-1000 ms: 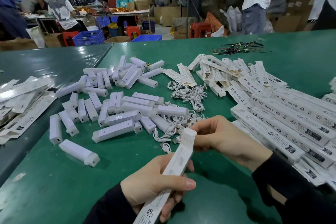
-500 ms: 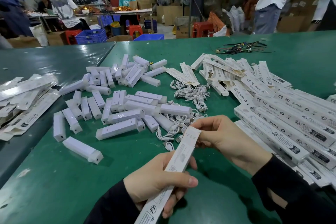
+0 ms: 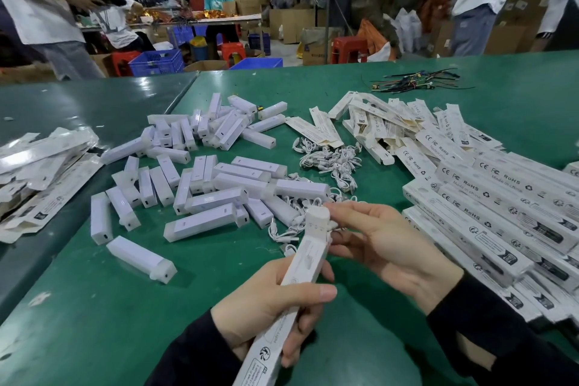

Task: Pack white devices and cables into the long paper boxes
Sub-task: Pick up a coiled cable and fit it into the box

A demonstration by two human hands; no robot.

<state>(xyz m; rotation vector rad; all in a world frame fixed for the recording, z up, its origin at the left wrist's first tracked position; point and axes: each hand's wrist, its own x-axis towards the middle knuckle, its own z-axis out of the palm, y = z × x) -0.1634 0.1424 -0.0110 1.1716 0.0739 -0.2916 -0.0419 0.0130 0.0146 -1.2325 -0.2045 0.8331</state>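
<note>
Now the left hand (image 3: 266, 301) grips a long paper box (image 3: 291, 294), while the right hand (image 3: 385, 244) pinches its top end. Beyond both hands lie loose white devices (image 3: 216, 185) and cables (image 3: 329, 160); right of them, packed boxes (image 3: 488, 197) read "CE FC RoHS, Made in China".

Packing floor of a small factory or warehouse: long green-covered worktables (image 3: 517, 110) heaped with loose white devices (image 3: 200, 194) and stacks of printed paper boxes (image 3: 501, 197); other workers (image 3: 216, 0) at a further table; brown cardboard cartons (image 3: 291, 22) piled along the back; blue plastic crates (image 3: 156, 61) and red stools (image 3: 347, 48) on a bare concrete floor.
</note>
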